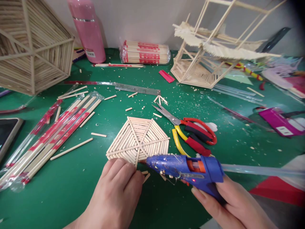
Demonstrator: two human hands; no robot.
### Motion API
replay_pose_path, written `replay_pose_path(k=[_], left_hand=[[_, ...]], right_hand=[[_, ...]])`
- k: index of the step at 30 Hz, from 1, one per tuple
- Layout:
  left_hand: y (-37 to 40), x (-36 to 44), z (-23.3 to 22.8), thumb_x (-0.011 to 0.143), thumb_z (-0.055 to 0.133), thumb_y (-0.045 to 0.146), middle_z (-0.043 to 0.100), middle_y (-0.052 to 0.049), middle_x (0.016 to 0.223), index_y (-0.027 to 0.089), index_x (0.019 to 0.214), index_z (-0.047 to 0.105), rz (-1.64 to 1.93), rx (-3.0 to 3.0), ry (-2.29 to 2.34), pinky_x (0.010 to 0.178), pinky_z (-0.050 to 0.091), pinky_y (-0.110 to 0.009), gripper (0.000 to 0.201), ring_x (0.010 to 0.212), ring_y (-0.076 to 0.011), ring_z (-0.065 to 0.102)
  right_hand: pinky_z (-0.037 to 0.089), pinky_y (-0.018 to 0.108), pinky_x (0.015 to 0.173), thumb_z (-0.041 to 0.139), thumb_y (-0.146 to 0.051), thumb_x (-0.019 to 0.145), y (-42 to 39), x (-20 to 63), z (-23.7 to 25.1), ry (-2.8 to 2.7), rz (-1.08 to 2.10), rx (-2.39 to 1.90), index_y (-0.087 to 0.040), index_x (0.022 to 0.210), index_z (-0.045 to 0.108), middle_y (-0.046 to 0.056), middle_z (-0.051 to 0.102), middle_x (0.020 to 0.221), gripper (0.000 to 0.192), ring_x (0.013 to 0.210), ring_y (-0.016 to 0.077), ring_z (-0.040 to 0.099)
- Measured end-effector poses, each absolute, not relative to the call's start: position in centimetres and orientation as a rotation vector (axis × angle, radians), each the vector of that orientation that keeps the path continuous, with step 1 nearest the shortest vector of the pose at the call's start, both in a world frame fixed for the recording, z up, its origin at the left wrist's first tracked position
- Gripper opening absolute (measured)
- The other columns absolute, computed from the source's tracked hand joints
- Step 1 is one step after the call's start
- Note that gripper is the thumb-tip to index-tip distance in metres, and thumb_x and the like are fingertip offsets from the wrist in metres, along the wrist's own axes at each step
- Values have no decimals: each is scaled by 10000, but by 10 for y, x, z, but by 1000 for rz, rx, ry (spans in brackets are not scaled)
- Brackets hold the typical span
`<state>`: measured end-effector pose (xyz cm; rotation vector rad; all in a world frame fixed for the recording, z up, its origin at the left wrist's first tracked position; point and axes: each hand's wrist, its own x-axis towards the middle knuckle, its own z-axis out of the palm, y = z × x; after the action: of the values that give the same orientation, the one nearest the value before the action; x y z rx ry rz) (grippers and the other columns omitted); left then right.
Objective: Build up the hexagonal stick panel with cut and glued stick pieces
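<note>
Closed at the near left edge of a hexagonal panel of wooden sticks (pixel 128 136), my left hand (pixel 119 187) grips it, though the fingertips are hidden. Crossing sticks run over the panel and meet near its middle. My right hand (pixel 228 200) is wrapped round the handle of a blue hot glue gun (pixel 176 165), whose small red light is lit. The gun's nozzle points left and reaches the panel's near edge. A clear glue stick (pixel 252 170) sticks out of the gun's back. Just beyond the gun lie scissors (pixel 176 119) and yellow-and-red-handled pliers (pixel 183 140).
Wrapped chopsticks (pixel 64 133) and cut sticks lie left on the green table (pixel 71 194). A larger stick panel (pixel 33 51), a pink bottle (pixel 88 31), a chopstick bundle (pixel 145 52) and a wooden frame model (pixel 202 60) stand behind. A phone (pixel 8 133) lies far left.
</note>
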<state>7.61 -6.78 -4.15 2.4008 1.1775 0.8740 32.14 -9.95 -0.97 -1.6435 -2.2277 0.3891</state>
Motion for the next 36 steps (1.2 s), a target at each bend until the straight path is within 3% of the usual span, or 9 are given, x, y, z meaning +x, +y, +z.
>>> replay_pose_path(k=[10,21,36], left_hand=[[-69,75,-42,861,441,92,545,-40,720,160,837,585,858,2390,1175,603,343,-338,162,674,-171,441],[-69,75,-43,855,443,80,533,-40,720,154,828,579,846,2390,1179,603,339,-340,158,675,-172,435],[-69,75,-41,863,440,91,526,-37,716,155,817,583,823,2396,1193,605,335,-340,162,676,-172,425]], right_hand=[[559,171,592,510,-335,846,-100,326,-11,-2238,449,-1653,-257,1179,522,24,709,872,342,708,166,696],[561,199,584,510,-384,845,-100,316,-8,-2106,495,-1729,-238,1086,589,35,702,816,292,695,176,682],[565,199,593,548,-319,817,-103,334,-12,-2200,468,-1693,-226,1151,558,43,712,879,347,727,192,696]])
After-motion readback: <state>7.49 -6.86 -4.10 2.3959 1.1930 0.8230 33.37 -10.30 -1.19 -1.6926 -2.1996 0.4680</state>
